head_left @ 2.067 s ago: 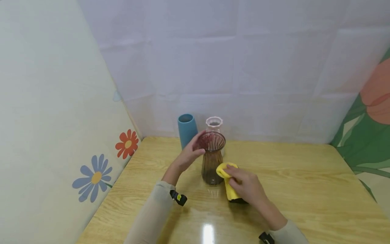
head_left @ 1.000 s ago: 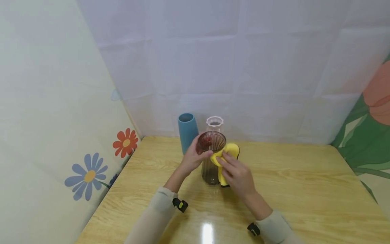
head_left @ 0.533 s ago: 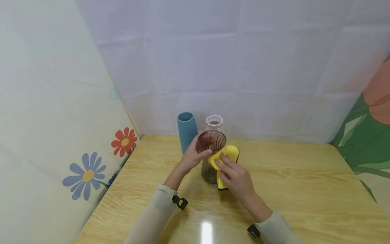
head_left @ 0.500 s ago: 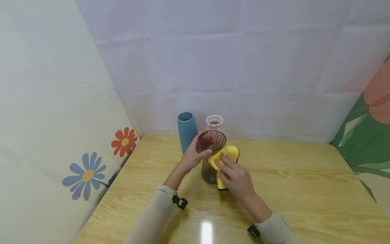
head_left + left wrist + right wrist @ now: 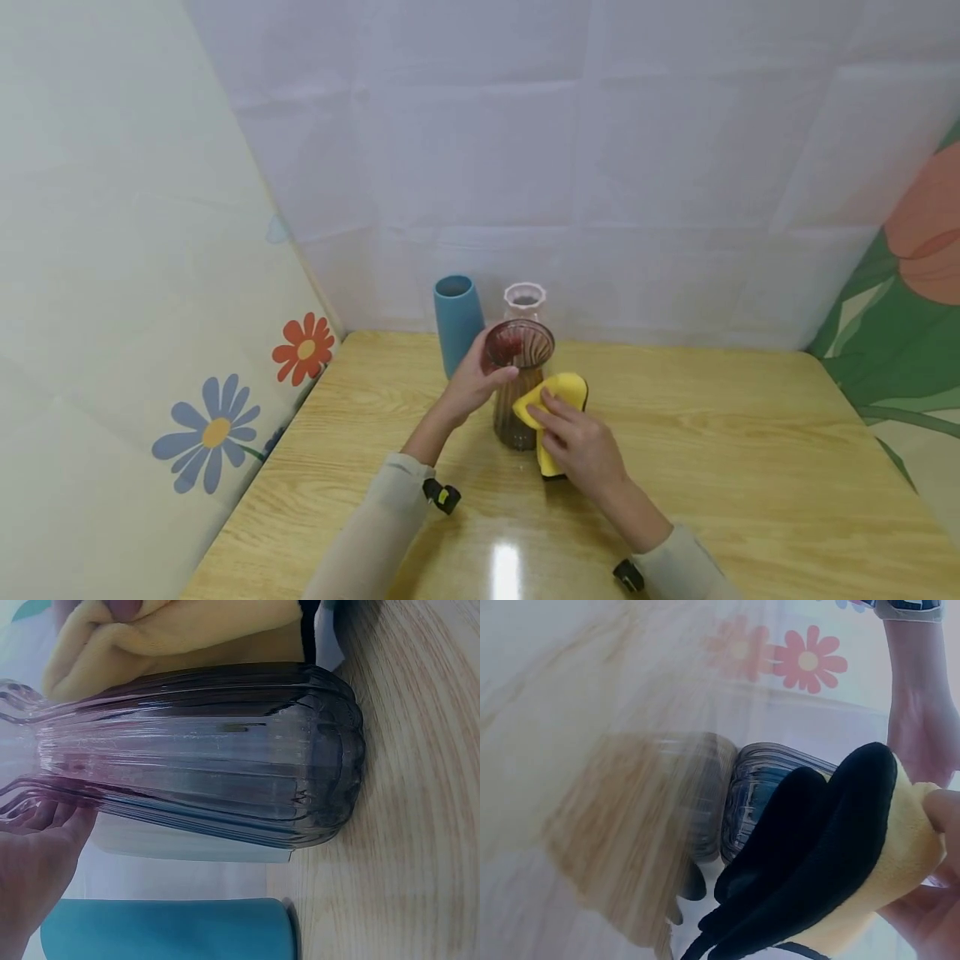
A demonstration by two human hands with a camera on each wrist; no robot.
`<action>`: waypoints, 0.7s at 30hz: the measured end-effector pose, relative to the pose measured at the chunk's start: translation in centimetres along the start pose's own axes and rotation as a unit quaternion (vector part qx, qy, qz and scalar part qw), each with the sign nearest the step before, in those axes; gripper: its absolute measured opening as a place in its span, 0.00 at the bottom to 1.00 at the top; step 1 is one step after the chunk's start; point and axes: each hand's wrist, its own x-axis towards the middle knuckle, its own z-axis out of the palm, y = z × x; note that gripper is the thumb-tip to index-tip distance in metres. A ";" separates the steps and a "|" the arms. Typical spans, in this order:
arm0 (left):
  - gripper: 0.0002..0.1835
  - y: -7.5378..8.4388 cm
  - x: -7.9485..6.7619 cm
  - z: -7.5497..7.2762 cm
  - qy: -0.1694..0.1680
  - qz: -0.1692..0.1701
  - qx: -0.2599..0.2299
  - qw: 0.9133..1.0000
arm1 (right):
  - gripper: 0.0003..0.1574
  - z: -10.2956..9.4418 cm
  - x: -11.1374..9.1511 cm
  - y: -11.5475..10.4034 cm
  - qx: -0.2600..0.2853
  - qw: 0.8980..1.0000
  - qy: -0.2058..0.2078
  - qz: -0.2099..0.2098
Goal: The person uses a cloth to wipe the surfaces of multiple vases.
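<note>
A tall ribbed glass vase (image 5: 515, 417), purple at the flared top and smoky grey below, stands upright on the wooden table. My left hand (image 5: 474, 385) grips it around the neck just under the rim. In my right hand (image 5: 588, 446) is a folded yellow cloth (image 5: 566, 390) with a black edge, pinched between thumb and fingers. The cloth lies against the right side of the vase. The left wrist view shows the cloth (image 5: 187, 637) along the glass (image 5: 202, 757). Seen from the right wrist, the cloth's dark side (image 5: 817, 855) covers much of the vase.
A blue vase (image 5: 458, 325) stands behind my left hand. Behind the glass vase is a pale pink vase with a scalloped rim (image 5: 524, 297), its lower part mostly hidden. The wooden table (image 5: 712, 450) meets a white sheet (image 5: 480, 167) at the back.
My right hand first rose with the cloth from the vase's lower part to near its neck, then slid slightly down. My left hand keeps its hold near the rim.
</note>
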 end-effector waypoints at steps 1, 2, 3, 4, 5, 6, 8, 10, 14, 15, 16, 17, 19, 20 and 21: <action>0.62 0.1 0.0 0.0 0.001 -0.002 0.002 1.000 | 0.24 0.0 0.0 0.0 0.001 1.000 -0.004 0.001; 0.62 0.1 -0.1 0.0 0.001 -0.004 0.003 1.000 | 0.24 -0.1 -0.1 -0.1 0.003 1.000 -0.008 0.002; 0.62 0.2 -0.1 0.0 0.002 -0.005 0.004 1.000 | 0.24 -0.1 -0.1 -0.1 0.005 1.000 -0.012 0.004; 0.62 0.2 -0.1 0.0 0.001 -0.007 0.005 1.000 | 0.24 -0.2 -0.2 -0.1 0.007 1.000 -0.016 0.006; 0.63 0.2 -0.1 0.0 0.003 -0.009 0.006 1.000 | 0.24 -0.2 -0.3 -0.1 0.008 1.000 -0.021 0.007; 0.63 0.3 -0.2 0.0 0.003 -0.011 0.007 1.000 | 0.25 -0.2 -0.3 -0.1 0.008 1.000 -0.025 0.009; 0.63 0.3 -0.2 -0.1 0.005 -0.014 0.007 1.000 | 0.25 -0.2 -0.4 0.0 0.008 0.999 -0.033 0.011; 0.63 0.3 -0.2 -0.1 0.007 -0.015 0.007 1.000 | 0.24 -0.3 -0.4 0.0 0.007 0.999 -0.041 0.014; 0.60 0.4 -0.3 -0.1 0.007 -0.020 0.010 1.000 | 0.24 -0.3 -0.4 0.0 0.003 0.999 -0.051 0.014; 0.60 0.5 -0.3 -0.1 0.006 -0.022 0.012 1.000 | 0.24 -0.4 -0.5 0.0 0.002 0.999 -0.052 0.013; 0.60 0.5 -0.3 -0.1 0.005 -0.023 0.013 1.000 | 0.24 -0.4 -0.5 0.0 -0.001 0.998 -0.054 0.013; 0.61 0.6 -0.3 0.0 0.004 -0.026 0.015 1.000 | 0.23 -0.5 -0.6 0.0 -0.002 0.998 -0.055 0.014; 0.63 0.6 -0.3 0.1 0.003 -0.026 0.019 0.999 | 0.23 -0.5 -0.7 -0.1 -0.005 0.998 -0.060 0.017; 0.65 0.7 -0.3 0.1 0.004 -0.024 0.020 1.000 | 0.23 -0.6 -0.7 -0.1 -0.006 0.998 -0.063 0.019; 0.66 0.6 -0.3 0.1 0.006 -0.022 0.020 1.000 | 0.23 -0.6 -0.7 -0.1 -0.006 0.998 -0.066 0.021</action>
